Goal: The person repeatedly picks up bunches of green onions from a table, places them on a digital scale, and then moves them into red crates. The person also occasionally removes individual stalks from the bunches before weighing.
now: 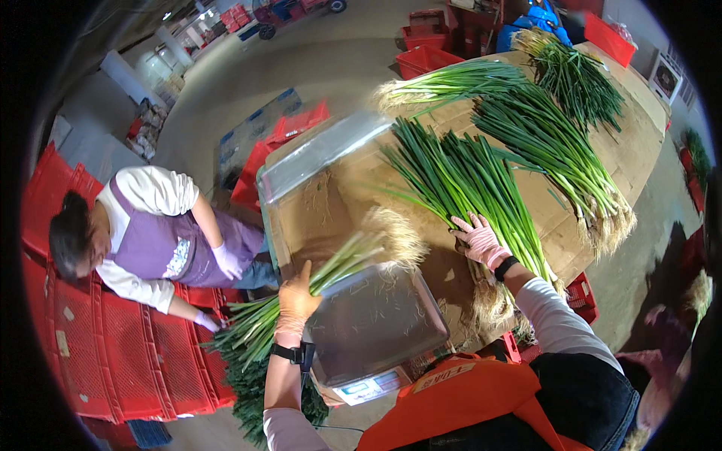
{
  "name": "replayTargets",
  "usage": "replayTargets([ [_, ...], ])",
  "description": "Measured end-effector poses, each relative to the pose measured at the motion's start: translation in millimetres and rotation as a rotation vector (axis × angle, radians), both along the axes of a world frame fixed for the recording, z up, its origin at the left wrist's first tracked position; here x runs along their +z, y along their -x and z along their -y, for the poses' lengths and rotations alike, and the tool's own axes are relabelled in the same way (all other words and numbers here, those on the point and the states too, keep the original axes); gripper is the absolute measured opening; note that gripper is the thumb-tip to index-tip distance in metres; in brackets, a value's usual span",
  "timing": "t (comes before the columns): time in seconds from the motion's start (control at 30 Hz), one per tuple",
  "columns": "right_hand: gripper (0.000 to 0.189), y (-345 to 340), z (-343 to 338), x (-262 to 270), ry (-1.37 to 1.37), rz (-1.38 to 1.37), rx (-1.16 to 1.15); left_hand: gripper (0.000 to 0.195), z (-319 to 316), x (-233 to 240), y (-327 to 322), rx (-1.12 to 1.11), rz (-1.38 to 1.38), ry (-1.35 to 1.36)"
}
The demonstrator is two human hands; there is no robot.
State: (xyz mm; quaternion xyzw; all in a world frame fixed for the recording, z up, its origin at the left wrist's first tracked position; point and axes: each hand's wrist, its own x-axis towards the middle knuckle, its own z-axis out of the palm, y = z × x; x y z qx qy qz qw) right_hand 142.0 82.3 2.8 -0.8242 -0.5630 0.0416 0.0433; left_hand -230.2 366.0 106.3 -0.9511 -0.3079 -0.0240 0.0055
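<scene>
My left hand point(298, 304), in a thin orange-tinted glove, grips a bunch of scallions point(347, 259) by the stalks. Their pale roots are blurred and point toward the table, while the green leaves hang off to the left. Below and beside this bunch is the metal pan of a weighing scale point(378, 315), scattered with root bits; its lit display faces my body. My right hand point(479, 241), in a pink glove, grasps stalks in a scallion pile point(491, 197) on the cardboard-covered table point(555, 206). Its fingers are spread and bent over the pile's left edge.
A co-worker in a purple apron point(175, 248) stands at left beside stacked red crates point(130, 344). More scallions point(541, 135) lie farther along the table. Clear plastic sheeting point(327, 152) covers its far-left edge. Dark green leaves point(254, 389) show below my left arm.
</scene>
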Motion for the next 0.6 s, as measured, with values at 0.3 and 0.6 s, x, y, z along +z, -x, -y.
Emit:
replayTargets([
  [0.3,0.064,3.5,14.4,1.8,0.226,0.037,0.065,0.072,-92.3,-14.4,-62.6,0.015,-0.021,-0.122],
  [0.6,0.069,20.8,45.3,2.9,0.197,-0.075,0.101,0.107,-87.0,-71.7,-106.2,0.166,-0.497,0.350],
])
